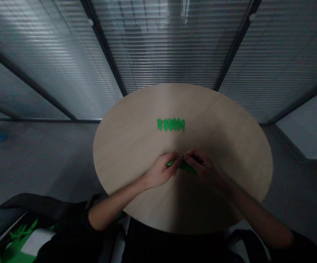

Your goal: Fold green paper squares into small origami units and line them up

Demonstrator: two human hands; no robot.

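Presently we record a green paper strip [182, 165] held between both sets of fingertips, over the near half of the table; we cannot tell whether it touches the wood. The left fingers [174, 162] are pressed together, pinching the strip's left end against the thumb. The right fingers [191, 157] curl over the strip and pinch it from the other side, though the exact contact is partly hidden. The strip looks creased, but we cannot read its folds from this view.

Ahead of the fingertips, well clear of them, a row of folded green paper pieces [170, 124] lies flat near the table's centre. We count about six, edge to edge and overlapping slightly; these appear finished, while the piece in the fingers appears unfinished. The left hand [161, 170] and right hand [202, 164] sit close together, with the forearms reaching in from the near edge of the round pale wood table [136, 120]. Behind the fingers, further out, stand glass walls with slatted blinds [169, 47]. Low on the left, far behind the left hand, more green shapes [18, 237] lie on a white surface; we cannot tell what they are
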